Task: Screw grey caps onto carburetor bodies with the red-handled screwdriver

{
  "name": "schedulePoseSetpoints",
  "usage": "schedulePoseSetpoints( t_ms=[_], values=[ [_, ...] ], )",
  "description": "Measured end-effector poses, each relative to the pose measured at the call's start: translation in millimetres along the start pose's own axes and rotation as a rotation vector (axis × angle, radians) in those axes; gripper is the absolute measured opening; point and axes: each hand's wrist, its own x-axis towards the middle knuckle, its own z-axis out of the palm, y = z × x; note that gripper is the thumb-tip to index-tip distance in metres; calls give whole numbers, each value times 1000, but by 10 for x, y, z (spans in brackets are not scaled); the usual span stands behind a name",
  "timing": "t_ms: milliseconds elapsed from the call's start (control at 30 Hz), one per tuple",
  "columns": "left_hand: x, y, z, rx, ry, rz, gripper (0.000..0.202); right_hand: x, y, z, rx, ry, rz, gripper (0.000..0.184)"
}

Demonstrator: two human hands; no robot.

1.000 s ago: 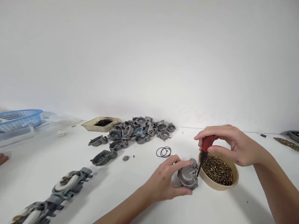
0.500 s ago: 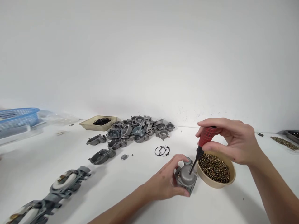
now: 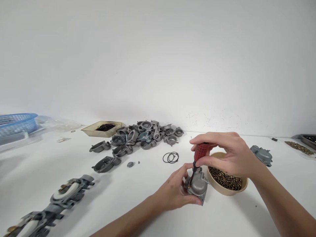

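My left hand [image 3: 172,189] is closed round a grey metal carburettor part [image 3: 197,185] that rests on the white table. My right hand [image 3: 227,154] pinches the red handle of a small screwdriver [image 3: 199,152], held upright with its tip down on the left top corner of that part. Just right of the part stands a tan bowl [image 3: 244,186] full of brass screws [image 3: 224,179], partly hidden behind my right hand.
A heap of grey metal bowls [image 3: 143,135] lies at the back, with a tan tray of black rings [image 3: 102,127] beside it and loose O-rings [image 3: 171,157] nearer. Assembled carburettors [image 3: 69,192] line the left front. A blue basket [image 3: 16,123] stands far left, another grey part [image 3: 263,154] right.
My right hand has carried the screwdriver from beside the bowl leftward and down onto the part's left corner. My left hand has turned the part slightly. The view has shifted, showing a grey part at right.
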Motion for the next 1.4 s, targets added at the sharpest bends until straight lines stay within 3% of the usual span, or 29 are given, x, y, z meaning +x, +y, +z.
schedulePoseSetpoints(
  t_ms=[433, 900, 1067, 1400],
  values=[
    [32, 27, -1, 11, 30, 45, 85, 30, -11, 66, 29, -45, 34, 32],
    [44, 104, -25, -60, -52, -80, 81, 5, 84, 91, 27, -18, 125, 45],
    [13, 51, 11, 11, 4, -24, 79, -20, 101, 109, 82, -33, 167, 48],
    [22, 92, -16, 84, 22, -11, 79, 12, 78, 186, 57, -33, 87, 45]
  ],
)
